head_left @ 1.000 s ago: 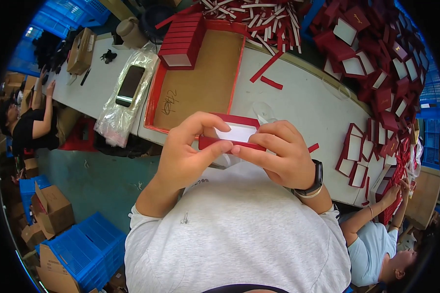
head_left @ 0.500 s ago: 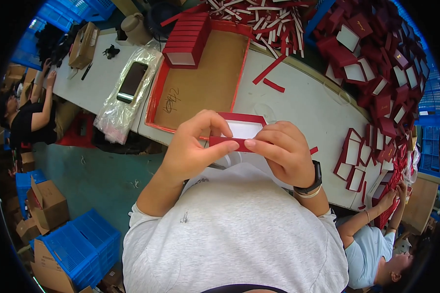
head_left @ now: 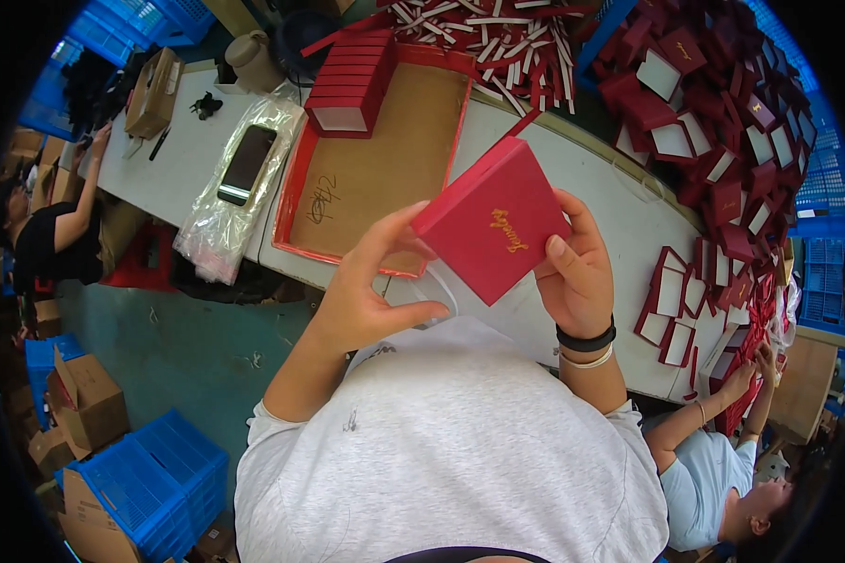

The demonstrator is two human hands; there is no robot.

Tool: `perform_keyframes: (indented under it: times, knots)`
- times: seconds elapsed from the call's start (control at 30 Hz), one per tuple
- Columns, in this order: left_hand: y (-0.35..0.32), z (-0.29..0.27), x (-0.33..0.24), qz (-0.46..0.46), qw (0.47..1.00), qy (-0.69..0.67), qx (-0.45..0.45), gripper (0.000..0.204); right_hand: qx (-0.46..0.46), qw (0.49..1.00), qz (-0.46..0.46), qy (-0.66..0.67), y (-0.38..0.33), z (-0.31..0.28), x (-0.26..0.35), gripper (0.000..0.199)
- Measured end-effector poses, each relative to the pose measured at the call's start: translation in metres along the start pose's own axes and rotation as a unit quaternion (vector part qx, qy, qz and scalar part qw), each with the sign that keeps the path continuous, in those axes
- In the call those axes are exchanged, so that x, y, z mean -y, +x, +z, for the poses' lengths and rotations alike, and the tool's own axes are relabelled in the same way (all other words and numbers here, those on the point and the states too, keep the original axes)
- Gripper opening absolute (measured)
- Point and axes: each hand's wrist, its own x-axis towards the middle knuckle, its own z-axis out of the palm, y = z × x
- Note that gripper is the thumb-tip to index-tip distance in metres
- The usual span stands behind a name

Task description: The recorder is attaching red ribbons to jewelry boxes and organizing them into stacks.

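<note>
A square dark red gift box (head_left: 490,220), with gold lettering on its face, is held up and tilted in front of my chest. My right hand (head_left: 577,272) grips its right side, the thumb lying on the face. At the box's left corner my left hand (head_left: 371,281) has thumb and forefinger spread apart; its fingertips reach the corner, and I cannot tell whether they touch. Beyond the hands lies a shallow cardboard tray (head_left: 394,155) with a red rim. A row of red boxes (head_left: 352,80) stands in its far left corner.
Loose red and white strips (head_left: 498,38) lie heaped at the back. A large pile of red boxes (head_left: 714,141) fills the right. Left of the tray, a phone (head_left: 247,164) lies on clear plastic packaging (head_left: 218,220). Two people work nearby, one at each side.
The box, earlier held level in both hands with its white inside showing, is now raised and turned to show its lettered face. My left hand has loosened and its fingers have spread.
</note>
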Motion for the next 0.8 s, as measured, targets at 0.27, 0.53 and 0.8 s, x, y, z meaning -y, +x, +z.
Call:
perform_keyframes:
  times: [0.27,0.53,0.8]
  knots:
    - [0.007,-0.006,-0.004,0.123,0.984,0.118,-0.057,0.082,-0.009,0.990,0.126,0.070,-0.004,-0.003,-0.013,0.038]
    - [-0.006,0.003,-0.001,-0.107,0.957,-0.225,-0.151,0.066,0.006,0.985,0.175,0.007,0.000,0.007,-0.014,0.041]
    - [-0.014,-0.008,0.009,-0.085,0.985,-0.075,-0.129,0.077,-0.001,0.982,0.158,-0.099,0.001,0.027,-0.026,0.055]
